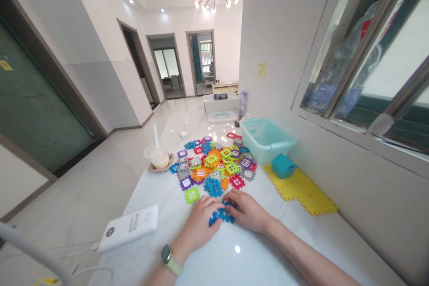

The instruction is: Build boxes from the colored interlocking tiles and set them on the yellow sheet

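Both hands meet at the near side of the white table. My left hand (205,219), with a watch on the wrist, grips the left part of blue interlocking plastic tiles (226,216). From the right, my right hand (246,210) has its fingers closed on the same blue tiles, which partly hide beneath the fingers. How the tiles join cannot be made out. Just beyond the hands spreads a pile of tiles (212,161) in orange, green, purple, grey, red and blue. A lime green tile (192,195) lies near my left hand.
Right of the pile stand a turquoise basin (268,143), a small teal tile house (283,166) and a yellow tile base (301,190) by the wall. On the left are a drink cup (157,157) and a white power bank (129,227) with a cable.
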`<state>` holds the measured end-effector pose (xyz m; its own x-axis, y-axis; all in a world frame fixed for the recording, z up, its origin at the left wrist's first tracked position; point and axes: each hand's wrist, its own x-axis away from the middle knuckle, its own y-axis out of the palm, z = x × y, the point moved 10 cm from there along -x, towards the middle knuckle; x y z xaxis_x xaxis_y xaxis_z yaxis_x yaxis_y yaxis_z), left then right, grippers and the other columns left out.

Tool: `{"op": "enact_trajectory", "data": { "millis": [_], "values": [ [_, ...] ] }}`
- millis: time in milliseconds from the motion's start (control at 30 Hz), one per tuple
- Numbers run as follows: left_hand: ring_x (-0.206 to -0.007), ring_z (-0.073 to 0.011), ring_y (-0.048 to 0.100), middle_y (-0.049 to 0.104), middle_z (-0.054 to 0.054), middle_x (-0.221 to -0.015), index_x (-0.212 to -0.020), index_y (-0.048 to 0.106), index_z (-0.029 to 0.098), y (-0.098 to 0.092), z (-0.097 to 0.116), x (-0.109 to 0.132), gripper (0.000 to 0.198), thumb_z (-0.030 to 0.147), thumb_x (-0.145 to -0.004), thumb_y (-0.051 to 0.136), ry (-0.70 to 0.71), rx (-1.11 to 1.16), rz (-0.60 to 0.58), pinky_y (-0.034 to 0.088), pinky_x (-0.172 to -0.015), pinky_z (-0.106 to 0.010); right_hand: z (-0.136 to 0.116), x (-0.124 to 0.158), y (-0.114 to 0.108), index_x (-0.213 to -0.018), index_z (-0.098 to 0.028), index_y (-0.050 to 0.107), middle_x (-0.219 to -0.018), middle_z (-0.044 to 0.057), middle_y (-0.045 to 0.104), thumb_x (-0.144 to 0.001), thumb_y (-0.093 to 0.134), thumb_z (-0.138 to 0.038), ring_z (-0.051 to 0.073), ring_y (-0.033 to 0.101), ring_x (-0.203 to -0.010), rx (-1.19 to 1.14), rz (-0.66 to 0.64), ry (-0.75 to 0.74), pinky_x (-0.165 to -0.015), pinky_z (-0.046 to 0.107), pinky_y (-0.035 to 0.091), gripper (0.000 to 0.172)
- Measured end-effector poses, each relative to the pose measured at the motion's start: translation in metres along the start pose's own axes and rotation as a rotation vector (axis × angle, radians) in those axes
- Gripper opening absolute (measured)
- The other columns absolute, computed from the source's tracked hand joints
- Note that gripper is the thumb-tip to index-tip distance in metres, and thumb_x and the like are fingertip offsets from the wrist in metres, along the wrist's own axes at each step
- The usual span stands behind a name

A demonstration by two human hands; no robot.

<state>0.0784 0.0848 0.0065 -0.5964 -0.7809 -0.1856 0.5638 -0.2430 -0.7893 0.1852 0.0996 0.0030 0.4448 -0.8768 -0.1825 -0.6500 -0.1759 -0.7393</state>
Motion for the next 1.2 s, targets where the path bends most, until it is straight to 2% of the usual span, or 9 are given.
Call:
{"op": "enact_trajectory", "data": {
  "millis": [533, 833, 1033, 1200],
  "values": [
    [-0.109, -0.0254, 0.054, 0.066, -0.003, -0.115, -0.121, 0.064, 0.029, 0.000, 0.002, 0.000, 0.040, 0.014, -0.084, 0.063, 0.007, 0.012, -0.002, 0.043, -0.097, -0.042, 0.001, 0.001, 0.000, -0.104, -0.018, 0.065, -0.097, 0.007, 0.067, -0.087, 0.055, -0.015, 0.020, 0.063, -0.089, 0.001, -0.006, 0.004, -0.080, 0.029, 0.048, 0.021],
    [-0.108, -0.0240, 0.055, 0.067, 0.000, -0.112, -0.114, 0.068, 0.031, -0.001, 0.002, 0.001, 0.037, 0.011, -0.083, 0.065, 0.014, 0.035, 0.008, 0.042, -0.097, -0.041, -0.001, 0.002, -0.001, -0.106, -0.018, 0.065, -0.097, 0.007, 0.066, -0.086, 0.055, -0.016, 0.020, 0.063, -0.088, -0.006, -0.008, -0.010, -0.080, 0.029, 0.048, 0.023],
    [-0.110, -0.0235, 0.055, 0.063, -0.002, -0.117, -0.117, 0.063, 0.027, -0.005, -0.008, 0.000, 0.044, 0.008, -0.077, 0.068, -0.027, 0.079, 0.102, 0.042, -0.101, -0.040, -0.009, 0.005, 0.001, -0.117, -0.020, 0.063, -0.107, 0.009, 0.064, -0.072, 0.074, -0.025, 0.025, 0.061, -0.099, -0.001, -0.062, -0.053, -0.089, 0.034, 0.048, 0.046],
    [-0.112, -0.0278, 0.052, 0.059, -0.006, -0.118, -0.124, 0.058, 0.025, -0.017, -0.024, 0.003, 0.066, 0.019, -0.064, 0.084, -0.112, 0.034, 0.158, 0.042, -0.101, -0.043, 0.004, 0.003, -0.007, -0.120, -0.018, 0.062, -0.109, 0.010, 0.062, -0.076, 0.071, -0.022, 0.024, 0.061, -0.099, 0.025, -0.023, 0.001, -0.089, 0.034, 0.049, 0.045]
  ]
}}
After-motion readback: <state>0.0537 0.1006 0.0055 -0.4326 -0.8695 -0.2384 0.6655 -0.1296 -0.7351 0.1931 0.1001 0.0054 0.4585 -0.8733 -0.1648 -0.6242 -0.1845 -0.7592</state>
